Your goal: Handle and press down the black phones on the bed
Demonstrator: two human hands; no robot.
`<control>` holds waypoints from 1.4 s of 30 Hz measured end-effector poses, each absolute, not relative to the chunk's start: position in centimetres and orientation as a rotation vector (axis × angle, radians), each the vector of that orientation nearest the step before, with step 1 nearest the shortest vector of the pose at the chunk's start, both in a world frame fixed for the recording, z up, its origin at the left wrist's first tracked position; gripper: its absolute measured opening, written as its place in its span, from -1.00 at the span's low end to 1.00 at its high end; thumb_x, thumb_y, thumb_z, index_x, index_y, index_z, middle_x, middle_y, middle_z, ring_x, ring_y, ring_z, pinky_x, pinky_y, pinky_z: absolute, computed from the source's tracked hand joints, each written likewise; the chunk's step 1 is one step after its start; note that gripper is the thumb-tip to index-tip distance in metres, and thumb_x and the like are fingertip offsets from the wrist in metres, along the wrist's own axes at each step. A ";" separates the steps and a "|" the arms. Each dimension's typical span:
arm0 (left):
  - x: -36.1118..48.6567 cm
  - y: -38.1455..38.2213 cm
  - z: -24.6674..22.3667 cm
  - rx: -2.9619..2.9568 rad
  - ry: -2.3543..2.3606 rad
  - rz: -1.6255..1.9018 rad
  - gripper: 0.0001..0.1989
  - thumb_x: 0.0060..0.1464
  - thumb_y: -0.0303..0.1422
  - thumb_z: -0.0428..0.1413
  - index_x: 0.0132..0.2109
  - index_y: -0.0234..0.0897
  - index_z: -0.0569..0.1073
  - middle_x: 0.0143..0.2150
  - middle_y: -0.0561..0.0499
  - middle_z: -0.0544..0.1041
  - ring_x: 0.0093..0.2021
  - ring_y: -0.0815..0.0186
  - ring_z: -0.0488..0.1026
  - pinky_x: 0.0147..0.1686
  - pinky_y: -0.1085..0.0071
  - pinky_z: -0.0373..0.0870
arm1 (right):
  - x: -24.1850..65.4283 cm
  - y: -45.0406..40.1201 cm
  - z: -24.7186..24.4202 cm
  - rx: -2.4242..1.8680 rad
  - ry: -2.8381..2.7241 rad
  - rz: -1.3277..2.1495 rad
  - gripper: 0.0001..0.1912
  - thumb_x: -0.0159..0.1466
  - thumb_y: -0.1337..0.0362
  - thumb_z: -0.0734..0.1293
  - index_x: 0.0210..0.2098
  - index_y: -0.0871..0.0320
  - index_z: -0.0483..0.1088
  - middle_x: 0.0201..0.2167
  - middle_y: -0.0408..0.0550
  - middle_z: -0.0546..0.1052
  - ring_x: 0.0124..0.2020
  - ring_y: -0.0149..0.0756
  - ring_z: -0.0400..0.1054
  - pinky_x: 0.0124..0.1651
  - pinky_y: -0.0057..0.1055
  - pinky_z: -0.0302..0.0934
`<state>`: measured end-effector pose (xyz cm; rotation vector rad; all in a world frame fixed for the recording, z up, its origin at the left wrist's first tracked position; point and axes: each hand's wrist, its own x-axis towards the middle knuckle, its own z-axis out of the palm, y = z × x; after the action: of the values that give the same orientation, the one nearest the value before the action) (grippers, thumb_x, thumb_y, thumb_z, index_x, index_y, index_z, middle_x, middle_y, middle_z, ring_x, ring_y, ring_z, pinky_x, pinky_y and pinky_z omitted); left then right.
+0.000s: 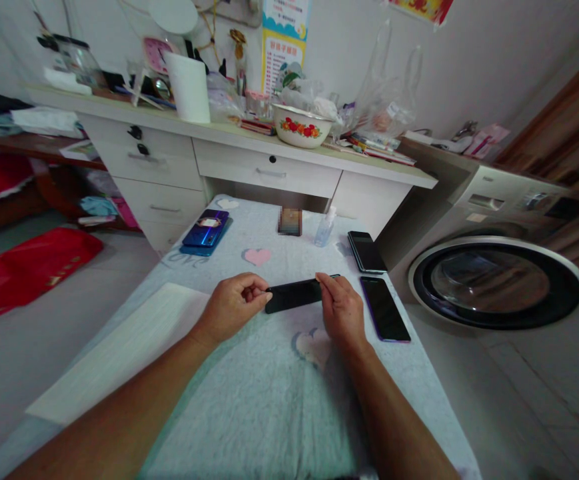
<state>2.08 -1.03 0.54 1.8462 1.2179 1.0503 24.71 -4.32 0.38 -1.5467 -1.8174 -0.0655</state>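
Observation:
A black smartphone (294, 296) lies sideways between my two hands, dark face up, just over the cloth-covered table (249, 400). Its left end is pinched by the thumb and fingers of my left hand (236, 303). My right hand (342, 305) grips the other end and hides part of it. Close to the right hand lies a phone with a purple edge (386, 310). Beyond that rests another dark phone (367, 252), seemingly stacked on a second one. A clear spray bottle (325, 228) stands upright past my hands.
Blue phones (206, 230) are stacked at the far left of the table. A dark-edged card-like item (290, 222), partly blurred, lies at the back. A white strip (124, 350) runs along the left side. Behind stands a white desk (269, 167); a washing machine (494, 267) is at right.

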 end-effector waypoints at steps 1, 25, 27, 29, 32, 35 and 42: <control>2.1 -1.0 0.5 1.849 1.217 1.050 -0.85 -0.03 -0.30 0.17 -0.33 -0.30 0.48 -0.52 0.13 0.39 -0.51 0.43 0.30 -0.48 0.49 0.24 | 24.9 -4.3 0.4 -1.557 -1.809 -0.077 -0.68 0.36 0.35 0.14 -0.01 0.17 0.45 -0.34 -0.02 0.46 -0.31 -0.30 0.37 -0.19 -0.41 0.23; 2.1 -1.1 0.9 1.876 1.213 1.039 -0.89 -0.04 -0.33 0.16 -0.36 -0.28 0.48 -0.54 0.14 0.38 -0.52 0.44 0.31 -0.49 0.50 0.23 | 26.8 -3.6 0.5 -1.625 -1.679 -0.146 -0.68 0.35 0.28 0.14 -0.08 0.14 0.49 -0.35 -0.02 0.52 -0.30 -0.27 0.40 -0.18 -0.38 0.23; 2.0 -1.1 0.9 1.884 1.213 1.039 -0.89 -0.03 -0.33 0.16 -0.36 -0.28 0.48 -0.53 0.14 0.39 -0.51 0.43 0.31 -0.49 0.50 0.23 | 26.8 -3.6 0.4 -1.602 -1.646 -0.103 -0.69 0.34 0.27 0.16 -0.09 0.13 0.50 -0.33 -0.02 0.54 -0.29 -0.26 0.41 -0.16 -0.37 0.25; 2.0 -1.1 0.9 1.887 1.213 1.043 -0.89 -0.03 -0.32 0.16 -0.36 -0.28 0.48 -0.53 0.13 0.39 -0.51 0.43 0.32 -0.49 0.50 0.24 | 26.8 -3.5 0.3 -1.556 -1.589 -0.031 -0.71 0.33 0.26 0.17 -0.11 0.13 0.50 -0.27 -0.01 0.56 -0.24 -0.26 0.43 -0.11 -0.35 0.26; 2.0 -1.1 0.8 1.902 1.211 1.048 -0.89 -0.02 -0.32 0.15 -0.36 -0.28 0.47 -0.52 0.13 0.39 -0.51 0.43 0.32 -0.49 0.50 0.25 | 26.9 -3.4 0.1 -1.503 -1.468 0.108 -0.72 0.31 0.22 0.21 -0.14 0.12 0.52 -0.21 -0.01 0.58 -0.20 -0.26 0.45 -0.08 -0.34 0.28; 2.0 -1.2 0.8 1.931 1.212 1.046 -0.89 -0.02 -0.32 0.15 -0.35 -0.28 0.47 -0.52 0.12 0.40 -0.51 0.43 0.33 -0.49 0.50 0.26 | 26.8 -3.4 0.0 -1.496 -1.352 0.248 -0.71 0.28 0.17 0.24 -0.15 0.14 0.53 -0.21 0.00 0.59 -0.24 -0.24 0.46 -0.13 -0.32 0.31; 2.1 -1.2 1.0 1.972 1.227 1.050 -0.90 -0.02 -0.33 0.15 -0.36 -0.27 0.47 -0.51 0.12 0.41 -0.51 0.42 0.34 -0.48 0.50 0.27 | 27.0 -3.2 -0.5 -1.462 -1.159 0.504 -0.61 0.23 0.06 0.28 -0.11 0.19 0.52 -0.33 0.00 0.57 -0.43 -0.28 0.40 -0.44 -0.40 0.26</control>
<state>2.10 -1.22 0.97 1.9717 1.2270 1.0500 26.97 -3.21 -0.46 -1.4618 -1.1586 0.5041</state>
